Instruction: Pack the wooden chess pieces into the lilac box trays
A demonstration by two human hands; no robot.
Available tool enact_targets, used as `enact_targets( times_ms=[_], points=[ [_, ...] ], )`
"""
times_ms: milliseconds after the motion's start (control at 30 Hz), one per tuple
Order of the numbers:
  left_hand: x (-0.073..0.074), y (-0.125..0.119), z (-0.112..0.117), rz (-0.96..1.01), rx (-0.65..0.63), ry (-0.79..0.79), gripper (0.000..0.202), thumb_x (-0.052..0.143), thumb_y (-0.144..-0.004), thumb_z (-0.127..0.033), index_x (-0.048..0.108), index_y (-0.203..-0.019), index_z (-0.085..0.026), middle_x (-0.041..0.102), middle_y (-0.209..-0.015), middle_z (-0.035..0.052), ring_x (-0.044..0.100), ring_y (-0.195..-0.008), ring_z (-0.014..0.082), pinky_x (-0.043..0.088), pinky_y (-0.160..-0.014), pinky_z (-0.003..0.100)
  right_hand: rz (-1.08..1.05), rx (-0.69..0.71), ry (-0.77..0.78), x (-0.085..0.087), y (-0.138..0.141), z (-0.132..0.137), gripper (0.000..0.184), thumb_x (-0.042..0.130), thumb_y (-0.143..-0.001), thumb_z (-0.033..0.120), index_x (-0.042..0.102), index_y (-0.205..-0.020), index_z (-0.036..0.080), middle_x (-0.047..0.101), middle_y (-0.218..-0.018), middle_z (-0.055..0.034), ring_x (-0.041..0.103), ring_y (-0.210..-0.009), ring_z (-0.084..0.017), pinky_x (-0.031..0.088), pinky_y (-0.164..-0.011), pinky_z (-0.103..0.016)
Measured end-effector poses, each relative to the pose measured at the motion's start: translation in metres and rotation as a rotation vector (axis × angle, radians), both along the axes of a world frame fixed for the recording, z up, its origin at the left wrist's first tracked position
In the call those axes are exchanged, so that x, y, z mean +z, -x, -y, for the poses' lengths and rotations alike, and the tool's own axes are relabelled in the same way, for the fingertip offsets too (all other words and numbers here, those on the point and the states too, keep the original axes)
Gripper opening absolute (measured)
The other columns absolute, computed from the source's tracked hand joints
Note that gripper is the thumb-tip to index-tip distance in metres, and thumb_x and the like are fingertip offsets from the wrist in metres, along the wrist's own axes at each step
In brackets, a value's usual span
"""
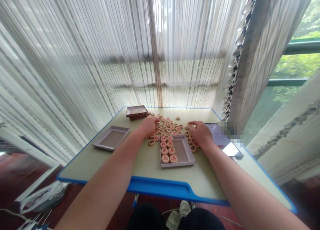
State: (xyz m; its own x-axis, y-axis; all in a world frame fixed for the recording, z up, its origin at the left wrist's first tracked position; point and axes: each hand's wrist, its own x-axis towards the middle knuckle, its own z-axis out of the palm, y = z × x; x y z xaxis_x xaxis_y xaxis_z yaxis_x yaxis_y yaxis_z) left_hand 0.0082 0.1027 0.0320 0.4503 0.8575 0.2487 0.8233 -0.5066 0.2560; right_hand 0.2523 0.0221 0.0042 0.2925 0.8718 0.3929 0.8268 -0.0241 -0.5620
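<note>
Many round wooden xiangqi pieces [168,126] with red and black characters lie in a loose heap on the table. A shallow open box tray [183,153] stands in front of the heap, its left side filled with two columns of red-lettered pieces [164,151]. At the heap's left edge is my left hand [149,125], fingers curled together among the pieces; what they hold is hidden. My right hand [200,132] reaches in from the right, thumb and forefinger closed about a xiangqi piece [190,123] at the heap's right side.
An unfilled box tray [111,137] lies at the left of the table [82,161]. Stacked boxes [136,112] stand at the back left. A tablet or phone [222,138] lies by my right forearm. Sheer curtains [120,50] hang behind the table's blue edge.
</note>
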Motion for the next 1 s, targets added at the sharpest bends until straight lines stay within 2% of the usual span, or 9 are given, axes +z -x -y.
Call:
enact_targets(
  times_ms=[167, 267, 367, 467, 567, 633, 767, 867, 1000],
  points=[
    [0.001, 0.005, -0.004, 0.049, -0.018, -0.063, 0.042, 0.039, -0.078, -0.007, 0.065, -0.109, -0.017, 0.067, -0.107, 0.0051, 0.06, -0.1, 0.0155, 0.043, -0.093, 0.024, 0.074, 0.046, 0.008, -0.003, 0.002, -0.002, 0.032, 0.05, -0.078, 0.024, 0.068, -0.103, 0.016, 0.062, -0.113, -0.0102, 0.054, -0.107, -0.021, 0.036, -0.098, -0.031],
    [0.0, 0.004, -0.004, -0.021, -0.025, -0.066, 0.042, 0.039, -0.078, -0.008, 0.065, -0.109, -0.017, 0.067, -0.109, 0.006, 0.059, -0.103, 0.0166, 0.042, -0.095, 0.026, 0.148, 0.19, 0.026, -0.002, 0.007, 0.0, 0.035, 0.046, -0.083, 0.028, 0.065, -0.112, 0.022, 0.056, -0.126, -0.0058, 0.047, -0.117, -0.02, 0.03, -0.103, -0.033],
    [0.0, 0.002, -0.001, -0.073, -0.031, -0.024, 0.041, 0.04, -0.077, -0.009, 0.066, -0.108, -0.019, 0.068, -0.105, 0.0056, 0.061, -0.098, 0.0171, 0.044, -0.091, 0.026, 0.19, 0.304, 0.05, -0.002, 0.009, 0.002, 0.035, 0.041, -0.087, 0.029, 0.064, -0.112, 0.023, 0.061, -0.12, -0.0033, 0.046, -0.118, -0.019, 0.028, -0.105, -0.032],
    [0.001, 0.001, 0.0, -0.021, -0.02, -0.049, 0.041, 0.041, -0.077, -0.008, 0.066, -0.108, -0.019, 0.068, -0.106, 0.0049, 0.061, -0.099, 0.0164, 0.043, -0.093, 0.025, 0.177, 0.265, 0.043, -0.003, 0.007, 0.001, 0.033, 0.041, -0.086, 0.026, 0.066, -0.107, 0.02, 0.065, -0.111, -0.0052, 0.051, -0.111, -0.018, 0.032, -0.101, -0.03],
    [0.0, 0.003, 0.0, 0.018, 0.021, -0.091, 0.046, 0.041, -0.075, -0.005, 0.063, -0.114, -0.019, 0.064, -0.115, 0.0056, 0.057, -0.107, 0.0164, 0.04, -0.098, 0.025, 0.153, 0.24, 0.015, -0.005, 0.006, -0.002, 0.035, 0.041, -0.085, 0.023, 0.063, -0.112, 0.018, 0.063, -0.115, -0.0063, 0.051, -0.111, -0.017, 0.034, -0.099, -0.029],
    [-0.002, 0.006, -0.001, -0.018, 0.052, -0.052, 0.047, 0.043, -0.073, -0.004, 0.063, -0.113, -0.02, 0.065, -0.112, 0.0069, 0.059, -0.104, 0.018, 0.042, -0.096, 0.027, 0.149, 0.258, 0.01, -0.006, 0.005, -0.003, 0.036, 0.042, -0.084, 0.023, 0.064, -0.112, 0.02, 0.063, -0.115, -0.005, 0.051, -0.112, -0.017, 0.033, -0.1, -0.029],
    [-0.006, 0.011, -0.004, -0.05, 0.069, 0.064, 0.043, 0.047, -0.069, -0.004, 0.069, -0.102, -0.023, 0.067, -0.103, 0.0062, 0.061, -0.099, 0.0192, 0.045, -0.09, 0.027, 0.058, 0.225, 0.089, -0.002, 0.004, -0.002, 0.034, 0.041, -0.08, 0.017, 0.071, -0.094, 0.023, 0.069, -0.099, -0.0028, 0.059, -0.099, -0.018, 0.041, -0.091, -0.028],
    [-0.006, 0.013, -0.006, -0.003, 0.085, 0.056, 0.043, 0.045, -0.07, -0.003, 0.068, -0.1, -0.023, 0.067, -0.102, 0.0051, 0.06, -0.099, 0.0182, 0.045, -0.089, 0.025, -0.056, 0.155, 0.096, 0.003, 0.002, 0.001, 0.04, 0.041, -0.074, 0.009, 0.07, -0.097, 0.023, 0.07, -0.099, -0.002, 0.061, -0.095, -0.017, 0.044, -0.085, -0.027],
    [-0.007, 0.012, -0.007, 0.046, 0.066, 0.011, 0.039, 0.042, -0.073, -0.005, 0.067, -0.099, -0.021, 0.066, -0.105, 0.0059, 0.059, -0.1, 0.018, 0.044, -0.09, 0.026, -0.085, 0.101, 0.068, 0.007, -0.003, 0.003, 0.046, 0.041, -0.07, 0.005, 0.068, -0.104, 0.02, 0.069, -0.104, -0.0038, 0.061, -0.097, -0.017, 0.044, -0.086, -0.027]
  ],
)
